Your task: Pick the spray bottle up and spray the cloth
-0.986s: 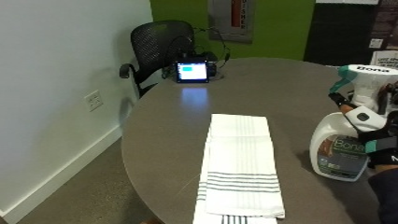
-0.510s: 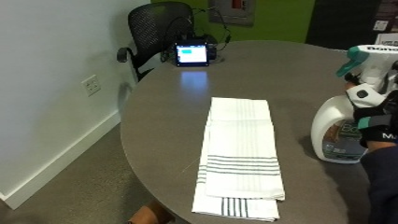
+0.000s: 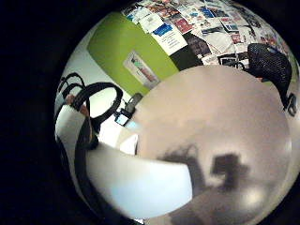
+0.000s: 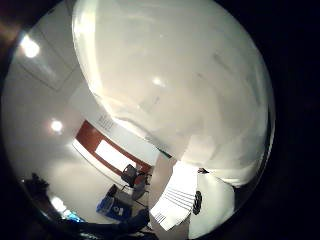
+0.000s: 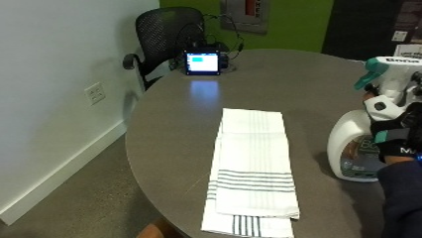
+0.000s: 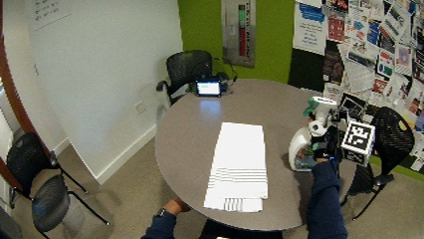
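Bottle label (image 5: 359, 157) perhaps partly hidden

I see bare table (image 5: 310, 94) between the bottle (image 5: 361, 144) and the cloth (image 5: 252, 163); only the small screen (image 5: 202, 62) stands at the far edge.

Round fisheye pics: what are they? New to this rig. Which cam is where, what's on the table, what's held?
No robot here: a person at a round grey table works with a black-gloved right hand. The two round pictures come from small wide-angle cameras on that hand's palm, one at the thumb side, one at the little finger side. The two rectangular ones come from cameras outside: one near the table, one wider and higher up.

On the table lie a folded white cloth with dark stripes and, at the far edge, a small device with a lit screen. The gloved hand grips the neck of a white spray bottle, which seems to stand on the table beside the cloth. That bottle is the pale mass filling the thumb side view.
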Available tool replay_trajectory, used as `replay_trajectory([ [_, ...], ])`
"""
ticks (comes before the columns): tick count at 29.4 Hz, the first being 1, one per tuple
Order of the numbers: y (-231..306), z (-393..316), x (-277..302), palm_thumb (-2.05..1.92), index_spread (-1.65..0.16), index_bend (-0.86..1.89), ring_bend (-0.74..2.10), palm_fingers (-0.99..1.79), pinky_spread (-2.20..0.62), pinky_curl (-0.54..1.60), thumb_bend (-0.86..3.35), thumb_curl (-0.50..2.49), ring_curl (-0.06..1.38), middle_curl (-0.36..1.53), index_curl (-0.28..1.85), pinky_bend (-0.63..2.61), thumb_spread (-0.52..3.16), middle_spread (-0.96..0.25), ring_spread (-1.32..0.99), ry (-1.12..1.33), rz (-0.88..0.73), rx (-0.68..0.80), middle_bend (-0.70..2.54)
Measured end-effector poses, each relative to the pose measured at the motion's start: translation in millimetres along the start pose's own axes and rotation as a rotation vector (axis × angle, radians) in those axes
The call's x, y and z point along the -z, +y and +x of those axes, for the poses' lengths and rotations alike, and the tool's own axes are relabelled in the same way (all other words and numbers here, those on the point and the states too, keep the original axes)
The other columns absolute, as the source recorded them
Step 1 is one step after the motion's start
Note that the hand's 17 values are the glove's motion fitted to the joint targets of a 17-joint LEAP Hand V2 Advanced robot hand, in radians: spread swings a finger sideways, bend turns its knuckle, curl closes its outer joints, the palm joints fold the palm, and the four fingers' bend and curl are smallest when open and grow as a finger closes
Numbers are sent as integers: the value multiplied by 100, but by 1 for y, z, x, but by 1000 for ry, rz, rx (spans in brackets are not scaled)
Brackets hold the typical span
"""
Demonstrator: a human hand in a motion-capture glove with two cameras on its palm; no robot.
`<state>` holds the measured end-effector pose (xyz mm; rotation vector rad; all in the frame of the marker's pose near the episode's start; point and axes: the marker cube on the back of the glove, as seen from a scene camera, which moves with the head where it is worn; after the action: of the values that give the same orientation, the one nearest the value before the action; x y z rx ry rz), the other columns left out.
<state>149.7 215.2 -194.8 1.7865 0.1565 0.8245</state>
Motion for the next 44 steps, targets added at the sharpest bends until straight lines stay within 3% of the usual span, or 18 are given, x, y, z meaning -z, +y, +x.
replay_trajectory([
  [10,-23,-7,38,103,-29,22,66,137,-30,39,-3,68,46,52,51,41,39,-19,-23,-44,-12,56,61],
  [13,-13,-5,62,103,-29,21,66,137,-31,39,-3,69,46,52,52,41,39,-19,-23,-53,-58,180,61],
  [18,30,-36,87,103,-29,21,66,137,-31,40,-3,70,46,53,53,41,38,-19,-23,245,-103,371,62],
  [30,106,-114,46,102,-29,20,66,137,-30,40,-3,72,46,53,56,42,36,-19,-24,542,-381,863,63],
  [38,137,-126,25,101,-29,19,67,136,-31,40,-3,73,46,53,57,41,36,-19,-24,803,-443,1194,63],
  [44,145,-134,20,101,-30,20,67,136,-31,40,-3,73,46,53,58,41,35,-19,-24,868,-439,1296,63],
])
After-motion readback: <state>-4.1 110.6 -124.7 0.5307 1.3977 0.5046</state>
